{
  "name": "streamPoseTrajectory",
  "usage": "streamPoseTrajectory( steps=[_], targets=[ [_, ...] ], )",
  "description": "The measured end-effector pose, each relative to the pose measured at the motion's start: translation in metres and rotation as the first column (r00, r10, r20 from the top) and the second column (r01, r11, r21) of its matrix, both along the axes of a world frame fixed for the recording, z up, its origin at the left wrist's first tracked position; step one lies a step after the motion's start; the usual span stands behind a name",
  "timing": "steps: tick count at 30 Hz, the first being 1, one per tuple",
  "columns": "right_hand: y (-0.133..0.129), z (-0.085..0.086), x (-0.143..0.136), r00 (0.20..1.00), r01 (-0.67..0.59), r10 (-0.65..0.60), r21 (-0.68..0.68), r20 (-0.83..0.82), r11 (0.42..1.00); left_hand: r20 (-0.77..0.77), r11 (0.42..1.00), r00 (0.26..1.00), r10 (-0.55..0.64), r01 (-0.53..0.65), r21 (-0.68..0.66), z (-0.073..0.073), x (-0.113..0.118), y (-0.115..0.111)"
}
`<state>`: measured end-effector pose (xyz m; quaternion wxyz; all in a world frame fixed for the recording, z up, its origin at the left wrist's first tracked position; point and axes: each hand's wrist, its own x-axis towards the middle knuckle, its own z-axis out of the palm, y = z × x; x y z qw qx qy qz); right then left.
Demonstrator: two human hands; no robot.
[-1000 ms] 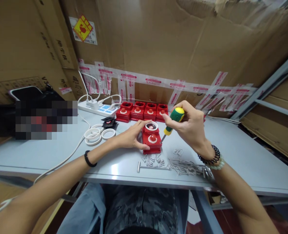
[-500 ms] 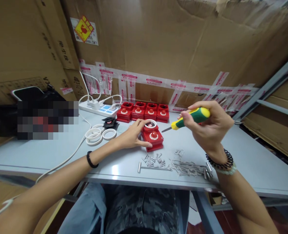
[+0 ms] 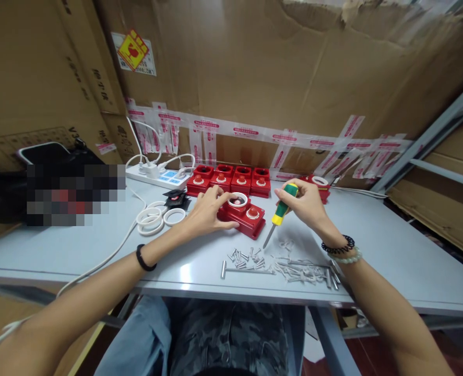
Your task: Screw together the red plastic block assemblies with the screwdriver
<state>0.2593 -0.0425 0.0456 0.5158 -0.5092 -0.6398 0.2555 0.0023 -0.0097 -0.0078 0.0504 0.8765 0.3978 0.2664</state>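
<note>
My left hand (image 3: 212,210) grips the left side of a red box (image 3: 244,223), which has a white ring (image 3: 238,200) at one end and a round red button (image 3: 252,213) at the other. In my right hand (image 3: 306,202) is a screwdriver (image 3: 280,209) with a green and yellow handle. Its tip points down above the table, just beyond a pile of silver screws (image 3: 242,257). To the right of the screws lie small clear plastic bits (image 3: 299,271) and T-shaped metal rods (image 3: 249,270).
Several similar red boxes (image 3: 231,180) stand in a row at the back. Another with a white ring (image 3: 319,181) sits behind my right hand. Loose white rings (image 3: 150,219), black packets (image 3: 176,198), a power strip (image 3: 158,176) and a white cable (image 3: 109,253) lie to the left.
The red box has turned, its button end swinging to the right. My right hand has moved left and down, and the screwdriver now points steeply downward near the screws.
</note>
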Motion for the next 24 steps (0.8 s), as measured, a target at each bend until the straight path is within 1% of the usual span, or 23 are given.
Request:
streamPoseTrajectory(
  steps=[2,5,7,9,14,21,24],
  targets=[
    [-0.0007,-0.0016,-0.0028,1.000,-0.004,0.004,-0.008,0.011,1.000,0.065,0.997,0.995,-0.072,0.071,0.009,-0.0024,-0.0007,0.0021],
    [-0.0023,-0.0033,-0.0066,1.000,0.012,-0.012,-0.016,0.014,1.000,0.104,0.972,0.968,-0.228,0.233,-0.039,-0.0073,-0.0014,0.0051],
    [-0.0032,-0.0037,-0.0079,1.000,0.021,-0.021,-0.022,0.020,1.000,0.103,0.960,0.960,-0.261,0.270,-0.080,-0.0084,-0.0015,0.0054],
    [-0.0036,-0.0037,-0.0083,0.999,0.026,-0.025,-0.025,0.023,0.999,0.102,0.963,0.964,-0.246,0.254,-0.084,-0.0070,-0.0013,0.0042],
    [-0.0022,-0.0029,-0.0065,1.000,0.030,-0.030,-0.011,0.009,1.000,0.091,0.973,0.971,-0.219,0.224,-0.047,-0.0014,-0.0012,0.0012],
    [-0.0001,-0.0043,-0.0038,1.000,0.030,-0.030,-0.009,0.000,1.000,0.091,0.976,0.976,-0.196,0.203,-0.074,-0.0010,-0.0018,0.0016],
    [-0.0010,-0.0017,-0.0031,0.999,0.021,-0.021,0.015,-0.029,1.000,0.093,0.978,0.977,-0.191,0.198,-0.068,-0.0009,-0.0019,0.0022]
  ],
)
